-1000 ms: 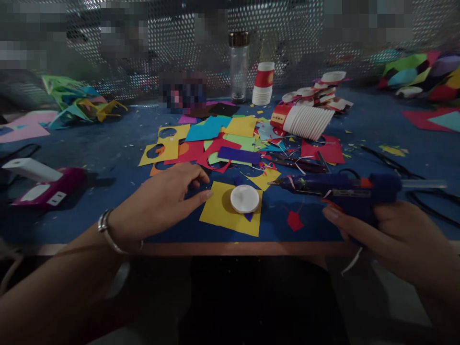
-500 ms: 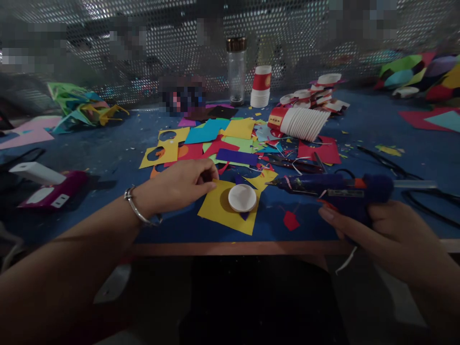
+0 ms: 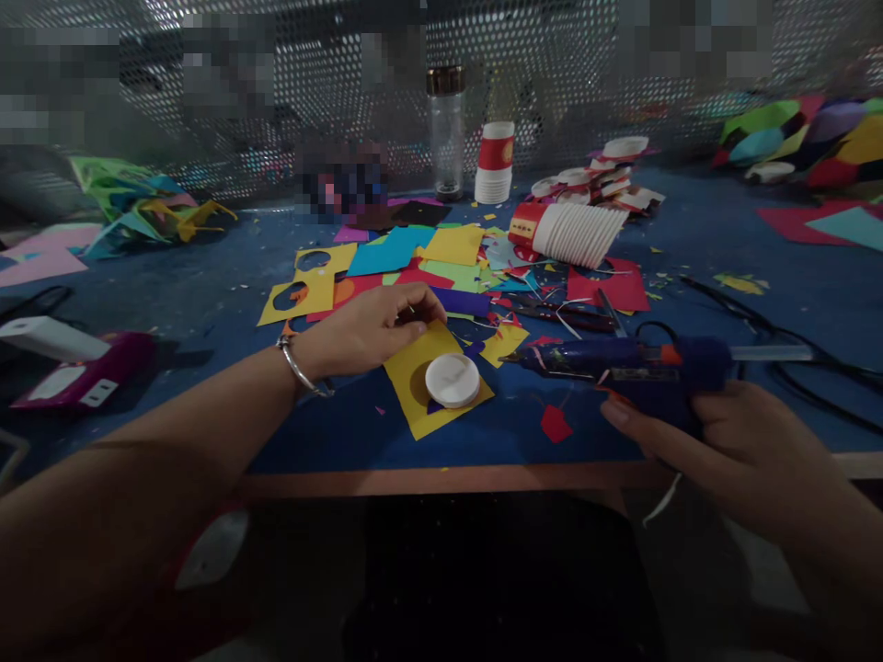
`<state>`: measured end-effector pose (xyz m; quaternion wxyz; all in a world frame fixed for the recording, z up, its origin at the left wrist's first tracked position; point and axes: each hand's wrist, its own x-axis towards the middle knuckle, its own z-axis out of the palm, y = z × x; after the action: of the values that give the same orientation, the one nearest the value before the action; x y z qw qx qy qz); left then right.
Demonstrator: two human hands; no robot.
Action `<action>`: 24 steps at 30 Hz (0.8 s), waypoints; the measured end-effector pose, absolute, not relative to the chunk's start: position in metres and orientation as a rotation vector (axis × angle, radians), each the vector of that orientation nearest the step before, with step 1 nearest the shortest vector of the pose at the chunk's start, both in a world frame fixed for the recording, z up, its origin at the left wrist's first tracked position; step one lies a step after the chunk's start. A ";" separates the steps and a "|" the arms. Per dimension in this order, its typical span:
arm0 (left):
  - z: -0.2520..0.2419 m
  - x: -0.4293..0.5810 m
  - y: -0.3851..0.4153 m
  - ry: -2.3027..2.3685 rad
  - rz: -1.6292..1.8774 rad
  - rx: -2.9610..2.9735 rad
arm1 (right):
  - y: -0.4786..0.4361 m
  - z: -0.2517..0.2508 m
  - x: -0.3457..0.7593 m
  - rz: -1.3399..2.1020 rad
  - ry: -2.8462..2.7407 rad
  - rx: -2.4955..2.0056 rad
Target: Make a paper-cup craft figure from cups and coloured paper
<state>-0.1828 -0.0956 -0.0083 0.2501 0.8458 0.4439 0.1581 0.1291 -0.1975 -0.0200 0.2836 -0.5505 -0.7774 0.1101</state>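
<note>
My left hand (image 3: 372,326) rests on the far corner of a yellow paper square (image 3: 433,379), fingers curled and pinching its edge. A white round disc (image 3: 452,380) sits on that square, with a dark purple scrap beneath it. My right hand (image 3: 717,441) is wrapped around the handle of a blue hot glue gun (image 3: 635,366), whose nozzle points left toward the disc and stops a short way from it. A small red paper scrap (image 3: 556,423) lies on the blue tabletop under the gun.
Several coloured paper sheets (image 3: 414,262) cover the table's middle. Beyond them are a fallen stack of paper cups (image 3: 569,234), an upright cup stack (image 3: 495,162) and a clear bottle (image 3: 445,129). Scissors (image 3: 572,314) and black cables (image 3: 793,340) lie right; a white and magenta device (image 3: 69,363) left.
My left hand moved right and forward onto the yellow square, closed on its corner and turned it, with the disc on it. The glue gun shifted slightly left.
</note>
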 end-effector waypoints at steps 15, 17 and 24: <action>0.000 -0.177 -0.125 1.110 0.537 2.526 | -0.196 -0.038 0.144 0.117 -2.363 -1.152; -0.002 -0.181 -0.122 1.157 0.499 2.477 | -0.197 -0.037 0.144 0.127 -2.323 -1.232; -0.014 -0.191 -0.109 1.469 0.353 2.387 | -0.193 -0.017 0.134 0.210 -2.106 -1.414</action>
<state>-0.1909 -0.1087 -0.0142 0.1575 0.8345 0.5135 0.1233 0.1340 -0.1933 -0.0171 0.2937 -0.5310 -0.7910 0.0789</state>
